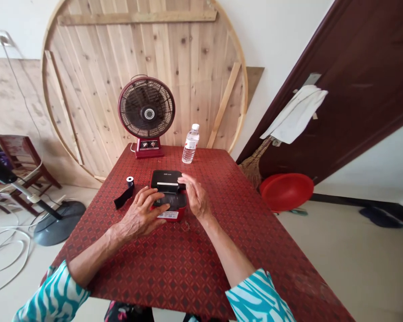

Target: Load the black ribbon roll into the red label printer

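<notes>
A small red and black box-shaped device (168, 183) with its black lid raised sits on the red patterned table (174, 264). My left hand (143, 214) lies over the device's front left, fingers spread and resting on its top. My right hand (195, 195) is at the device's right side, with the fingers extended and touching the edge of the lid. Neither hand holds anything apart from the device. A small paper roll (130, 181) and a black strip (123, 197) lie on the table just left of the device.
A red table fan (147, 114) and a clear water bottle (190, 144) stand at the far table edge. A round wooden tabletop (195, 53) leans on the wall behind. A red basin (286, 190) lies on the floor by the dark door, and a floor fan base (55, 226) stands left.
</notes>
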`<action>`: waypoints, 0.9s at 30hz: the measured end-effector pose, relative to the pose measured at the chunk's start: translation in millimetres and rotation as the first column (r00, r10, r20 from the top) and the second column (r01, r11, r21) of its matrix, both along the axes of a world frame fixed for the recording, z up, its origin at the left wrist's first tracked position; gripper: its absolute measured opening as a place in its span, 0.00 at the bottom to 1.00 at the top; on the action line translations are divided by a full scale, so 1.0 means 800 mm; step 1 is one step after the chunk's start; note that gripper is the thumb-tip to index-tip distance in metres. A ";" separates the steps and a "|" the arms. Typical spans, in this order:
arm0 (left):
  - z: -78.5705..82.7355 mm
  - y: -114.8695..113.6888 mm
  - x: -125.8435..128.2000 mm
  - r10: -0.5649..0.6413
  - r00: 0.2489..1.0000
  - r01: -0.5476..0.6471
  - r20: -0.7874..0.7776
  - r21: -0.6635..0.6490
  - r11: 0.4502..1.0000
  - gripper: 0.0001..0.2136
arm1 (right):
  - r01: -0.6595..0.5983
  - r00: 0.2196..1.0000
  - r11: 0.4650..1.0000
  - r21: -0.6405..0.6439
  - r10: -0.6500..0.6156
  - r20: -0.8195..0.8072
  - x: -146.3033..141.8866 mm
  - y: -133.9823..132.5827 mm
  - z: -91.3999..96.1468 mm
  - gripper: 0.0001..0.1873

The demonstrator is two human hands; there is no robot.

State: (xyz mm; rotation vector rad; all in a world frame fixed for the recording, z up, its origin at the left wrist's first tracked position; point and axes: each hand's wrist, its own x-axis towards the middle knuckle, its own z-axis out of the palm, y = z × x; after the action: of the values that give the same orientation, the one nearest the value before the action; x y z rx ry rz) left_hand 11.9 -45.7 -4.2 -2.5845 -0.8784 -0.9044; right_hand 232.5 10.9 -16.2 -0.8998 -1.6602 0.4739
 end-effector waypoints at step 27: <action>0.006 0.035 -0.026 0.135 0.986 -0.101 0.095 -0.304 0.947 0.17 | -0.014 0.991 0.992 0.128 -0.003 0.137 -0.006 -0.017 -0.041 0.22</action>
State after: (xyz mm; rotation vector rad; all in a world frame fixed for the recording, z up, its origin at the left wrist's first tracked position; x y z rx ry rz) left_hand -8.6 -17.8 0.5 -2.7104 -1.2782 -0.9578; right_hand 227.6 -2.6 -49.1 -0.8480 -1.7973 0.3099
